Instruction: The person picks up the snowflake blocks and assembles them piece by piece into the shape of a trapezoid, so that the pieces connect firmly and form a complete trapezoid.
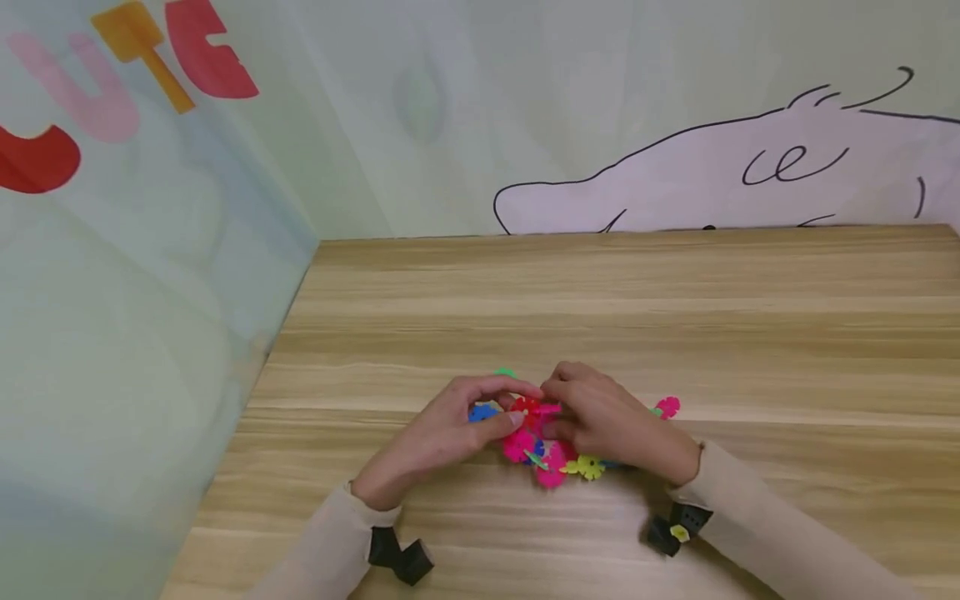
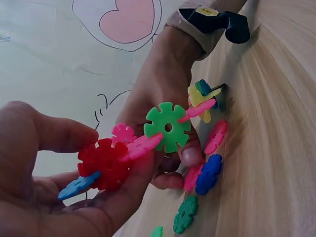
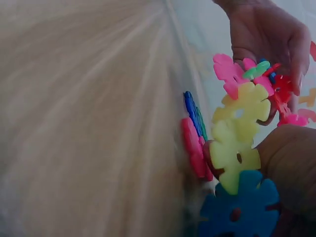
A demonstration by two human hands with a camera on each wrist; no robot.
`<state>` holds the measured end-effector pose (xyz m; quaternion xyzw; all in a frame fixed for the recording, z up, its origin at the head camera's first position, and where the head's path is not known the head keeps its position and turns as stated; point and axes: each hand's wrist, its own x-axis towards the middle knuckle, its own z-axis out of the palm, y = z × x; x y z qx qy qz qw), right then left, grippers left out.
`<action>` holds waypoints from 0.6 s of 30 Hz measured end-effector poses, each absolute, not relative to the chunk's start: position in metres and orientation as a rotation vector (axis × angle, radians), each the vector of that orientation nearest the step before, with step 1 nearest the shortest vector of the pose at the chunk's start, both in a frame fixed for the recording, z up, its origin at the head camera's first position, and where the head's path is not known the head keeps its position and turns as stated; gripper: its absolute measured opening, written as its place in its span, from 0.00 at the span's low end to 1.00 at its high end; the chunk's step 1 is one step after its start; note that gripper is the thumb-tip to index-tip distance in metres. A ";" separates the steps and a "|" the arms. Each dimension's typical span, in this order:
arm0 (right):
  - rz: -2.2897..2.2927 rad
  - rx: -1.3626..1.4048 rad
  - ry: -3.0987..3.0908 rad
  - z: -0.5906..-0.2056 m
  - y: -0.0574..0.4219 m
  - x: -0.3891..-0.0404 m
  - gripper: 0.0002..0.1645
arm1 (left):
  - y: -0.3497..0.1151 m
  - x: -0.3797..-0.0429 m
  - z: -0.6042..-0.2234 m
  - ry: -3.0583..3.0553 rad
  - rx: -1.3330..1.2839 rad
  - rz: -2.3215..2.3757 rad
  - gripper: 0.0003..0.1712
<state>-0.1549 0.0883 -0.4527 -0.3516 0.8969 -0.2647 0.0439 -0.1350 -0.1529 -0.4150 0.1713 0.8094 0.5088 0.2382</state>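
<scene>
A chain of notched plastic snowflake discs is spread between the two hands just above the table. My left hand (image 1: pixel 457 421) pinches a red snowflake disc (image 2: pixel 106 165) between thumb and fingers; a light-blue disc (image 2: pixel 79 186) and a pink disc (image 2: pixel 142 147) are slotted to it. The right hand (image 1: pixel 600 417) curls its fingers on the chain close by, behind a green disc (image 2: pixel 168 126); its exact grip is partly hidden. Joined yellow discs (image 3: pixel 234 153) and a blue disc (image 3: pixel 239 207) hang near the right hand in the right wrist view.
Loose discs lie on the wooden table (image 1: pixel 450 308): a pink one (image 2: pixel 216 137), a dark-blue one (image 2: pixel 209 174) and a teal one (image 2: pixel 185 214). Another pink disc (image 1: pixel 667 407) shows beyond the right wrist. A printed cloth wall (image 1: pixel 405 125) borders the table's back and left.
</scene>
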 end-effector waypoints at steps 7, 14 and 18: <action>-1.013 -0.930 2.698 -0.456 0.100 -0.157 0.07 | -0.149 -0.134 -0.415 2.235 0.447 1.428 0.18; -0.931 -0.925 2.665 -0.454 0.106 -0.152 0.13 | -0.148 -0.134 -0.415 2.276 0.456 1.421 0.15; -0.878 -0.917 2.665 -0.453 0.106 -0.149 0.13 | -0.146 -0.133 -0.416 2.236 0.501 1.429 0.15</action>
